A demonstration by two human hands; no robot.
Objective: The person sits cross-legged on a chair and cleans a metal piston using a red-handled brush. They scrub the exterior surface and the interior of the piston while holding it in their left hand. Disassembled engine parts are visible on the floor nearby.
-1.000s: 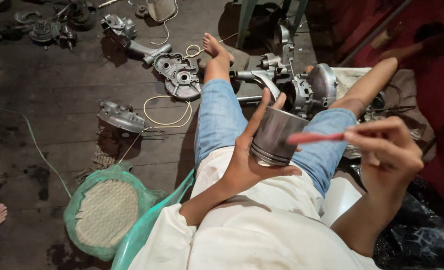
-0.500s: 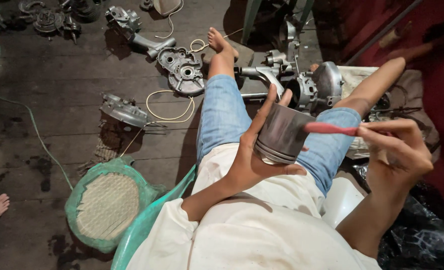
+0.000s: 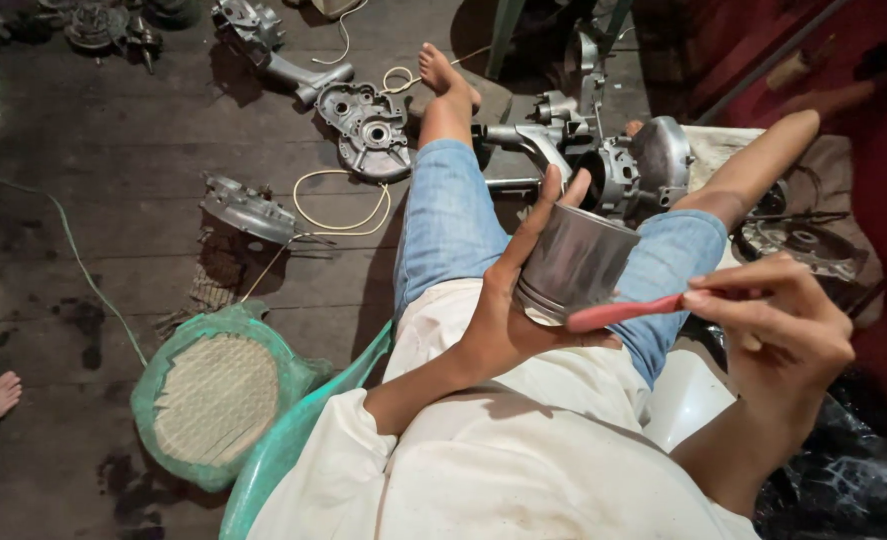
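Engine casing (image 3: 369,130), yellow cord (image 3: 339,215) on plank floor (image 3: 114,150) (oil-stained); green woven basket (image 3: 214,395).

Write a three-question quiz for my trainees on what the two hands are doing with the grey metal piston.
1. True or false: the left hand grips the grey cylindrical metal piston.
2. What does the right hand hold?
3. The brush tip is at the piston's: A) open rim, B) grooved end, C) neither.

Key:
1. True.
2. A red-handled plastic brush.
3. B.
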